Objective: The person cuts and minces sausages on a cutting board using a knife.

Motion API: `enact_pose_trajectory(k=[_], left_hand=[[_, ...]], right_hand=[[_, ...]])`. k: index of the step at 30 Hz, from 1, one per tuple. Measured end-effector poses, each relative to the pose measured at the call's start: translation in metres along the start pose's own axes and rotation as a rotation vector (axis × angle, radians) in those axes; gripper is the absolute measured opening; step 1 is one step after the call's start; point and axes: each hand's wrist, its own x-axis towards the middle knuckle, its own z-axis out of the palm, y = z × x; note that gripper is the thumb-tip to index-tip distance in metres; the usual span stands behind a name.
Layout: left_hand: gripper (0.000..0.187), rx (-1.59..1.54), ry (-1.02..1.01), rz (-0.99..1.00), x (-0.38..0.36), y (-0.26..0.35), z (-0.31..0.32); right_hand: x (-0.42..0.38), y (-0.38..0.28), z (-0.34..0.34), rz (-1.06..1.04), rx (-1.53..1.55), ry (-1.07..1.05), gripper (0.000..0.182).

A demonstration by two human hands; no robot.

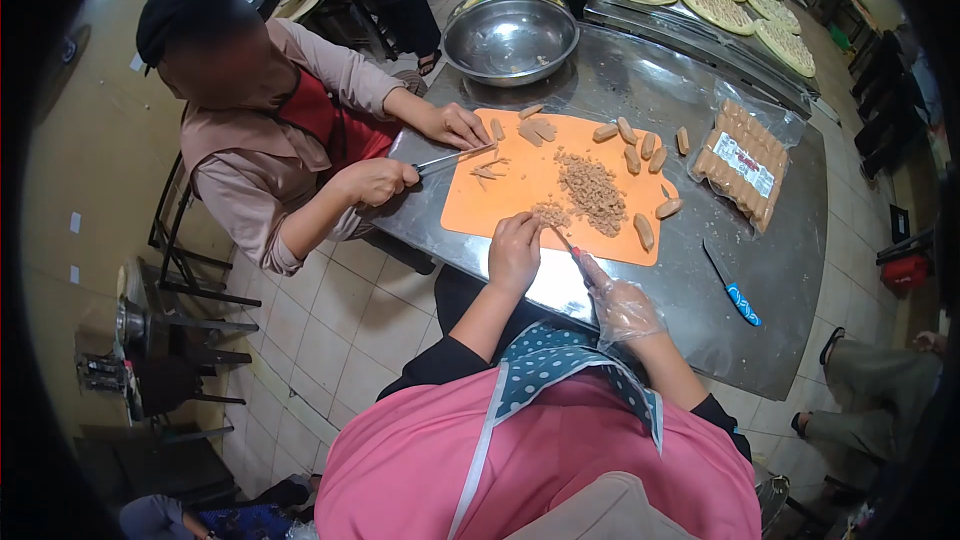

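Note:
My left hand point(513, 252) rests at the near edge of the orange cutting board point(480, 210), bare, its fingers curled over sausage pieces partly hidden by the fingertips. In a clear plastic glove, my right hand point(622, 308) grips a knife point(577, 253) with a red handle; its blade lies by my left fingertips. Chopped sausage point(550, 213) sits just beyond the blade. A larger heap of diced sausage point(595, 192) covers the middle of the board. Several short sausage lengths point(632, 159) are scattered along the right side.
Across the left corner, a co-worker's hands point(460, 127) hold another knife point(455, 157) over sausage strips. A steel bowl point(510, 40) stands behind the board. Packed sausages point(743, 162) and a blue-handled knife point(735, 290) lie at right. Topped flat breads point(718, 10) fill the back table.

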Motion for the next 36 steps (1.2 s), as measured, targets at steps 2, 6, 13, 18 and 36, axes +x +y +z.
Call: enact_pose_trajectory(k=[2, 6, 13, 18, 36], left_hand=[[0.012, 0.008, 0.002, 0.012, -0.001, 0.0, -0.001], [0.012, -0.008, -0.02, -0.001, -0.001, 0.0, -0.001], [0.011, -0.027, -0.031, -0.003, 0.0, 0.001, -0.001], [0.009, -0.028, 0.0, 0.008, 0.0, 0.0, -0.001], [0.012, -0.038, 0.013, 0.045, -0.001, -0.003, 0.001]], right_hand=[[0.004, -0.003, 0.002, -0.001, 0.004, 0.012, 0.072], [0.009, -0.02, -0.005, -0.008, -0.056, 0.049, 0.079], [0.023, -0.015, 0.007, -0.042, -0.054, 0.059, 0.072], [0.036, -0.017, 0.003, -0.036, -0.038, -0.004, 0.077], [0.043, -0.02, -0.006, -0.137, 0.051, 0.016, 0.065]])
